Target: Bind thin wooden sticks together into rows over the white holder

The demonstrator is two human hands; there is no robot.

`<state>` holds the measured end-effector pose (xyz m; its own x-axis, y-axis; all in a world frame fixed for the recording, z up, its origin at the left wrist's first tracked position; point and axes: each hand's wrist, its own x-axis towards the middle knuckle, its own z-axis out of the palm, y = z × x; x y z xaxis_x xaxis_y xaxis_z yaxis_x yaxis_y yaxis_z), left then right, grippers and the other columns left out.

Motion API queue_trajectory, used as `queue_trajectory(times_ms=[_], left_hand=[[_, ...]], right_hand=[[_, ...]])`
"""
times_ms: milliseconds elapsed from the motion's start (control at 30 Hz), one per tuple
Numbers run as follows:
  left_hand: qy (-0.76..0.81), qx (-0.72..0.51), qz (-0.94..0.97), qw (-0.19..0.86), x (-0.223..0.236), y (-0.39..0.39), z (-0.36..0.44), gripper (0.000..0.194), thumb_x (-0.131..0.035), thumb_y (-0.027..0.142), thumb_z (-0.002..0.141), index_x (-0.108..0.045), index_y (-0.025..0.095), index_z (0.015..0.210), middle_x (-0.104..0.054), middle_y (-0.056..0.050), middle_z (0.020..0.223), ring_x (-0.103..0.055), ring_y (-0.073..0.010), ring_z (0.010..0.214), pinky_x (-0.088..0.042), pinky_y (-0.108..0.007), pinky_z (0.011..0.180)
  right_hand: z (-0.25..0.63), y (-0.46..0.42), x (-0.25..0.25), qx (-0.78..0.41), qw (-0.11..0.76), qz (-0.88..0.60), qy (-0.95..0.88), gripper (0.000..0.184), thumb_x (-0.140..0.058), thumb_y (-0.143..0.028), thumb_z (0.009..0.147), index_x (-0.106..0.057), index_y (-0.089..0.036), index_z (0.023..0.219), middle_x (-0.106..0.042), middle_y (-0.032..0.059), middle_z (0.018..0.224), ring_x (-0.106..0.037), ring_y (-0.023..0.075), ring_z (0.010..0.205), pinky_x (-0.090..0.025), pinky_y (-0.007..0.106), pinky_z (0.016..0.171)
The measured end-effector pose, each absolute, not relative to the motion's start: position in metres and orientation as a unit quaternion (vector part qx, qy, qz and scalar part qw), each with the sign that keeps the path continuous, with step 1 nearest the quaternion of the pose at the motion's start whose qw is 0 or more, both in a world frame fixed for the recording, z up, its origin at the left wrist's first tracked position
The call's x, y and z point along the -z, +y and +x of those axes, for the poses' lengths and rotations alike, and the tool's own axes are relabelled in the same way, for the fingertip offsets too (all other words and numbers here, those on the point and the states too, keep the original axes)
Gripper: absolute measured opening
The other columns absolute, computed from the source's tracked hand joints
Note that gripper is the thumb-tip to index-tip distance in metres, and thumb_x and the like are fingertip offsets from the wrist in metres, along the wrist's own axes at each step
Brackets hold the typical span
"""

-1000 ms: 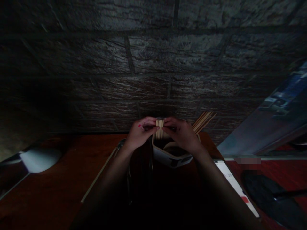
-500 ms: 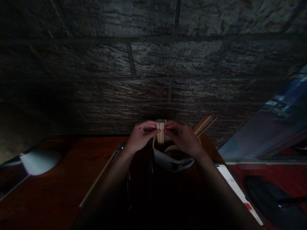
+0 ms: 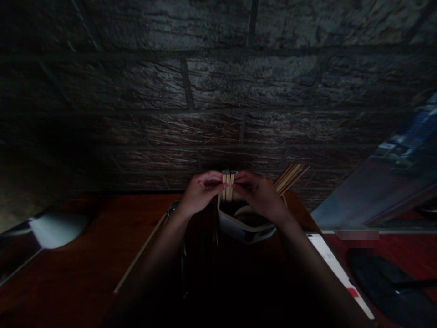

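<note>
Side by side above a white box, my left hand and my right hand pinch a bundle of pale chopsticks between thumbs and fingers. The chopsticks stand upright with shiny ends at the top, and a narrow dark gap splits them into two groups. Their lower ends reach into the white box, which has a pale rim and a dark, rounded-edged thing inside. More brown chopsticks lean out of its right side, beside my right hand. Fingertips behind the bundle are hidden.
A brick wall rises behind the wooden table. Left of the box lie a long thin stick and a shiny metal ladle or spoon. A white cone-shaped thing stands far left. A flat white object lies right.
The chopsticks between my hands have parted slightly into two groups, opening a thin gap at the middle. My hands have hardly moved.
</note>
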<state>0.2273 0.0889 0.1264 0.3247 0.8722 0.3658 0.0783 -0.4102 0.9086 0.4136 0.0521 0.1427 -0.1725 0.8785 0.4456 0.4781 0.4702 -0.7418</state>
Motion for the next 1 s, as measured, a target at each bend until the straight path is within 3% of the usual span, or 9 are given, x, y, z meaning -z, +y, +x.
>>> queue_trajectory(times_ms=[1000], left_hand=[[0.332, -0.466, 0.702, 0.424, -0.128, 0.0885, 0.2273, 0.02, -0.072, 0.026, 0.078, -0.068, 0.017, 0.095, -0.074, -0.006, 0.095, -0.07, -0.0179, 0.088, -0.055, -0.031, 0.083]], right_hand=[[0.4134, 0.0514, -0.1429, -0.222, 0.441, -0.45, -0.744, 0.019, -0.062, -0.013, 0.084, -0.071, -0.024, 0.096, -0.076, -0.0006, 0.093, -0.071, 0.0155, 0.085, -0.052, 0.029, 0.079]])
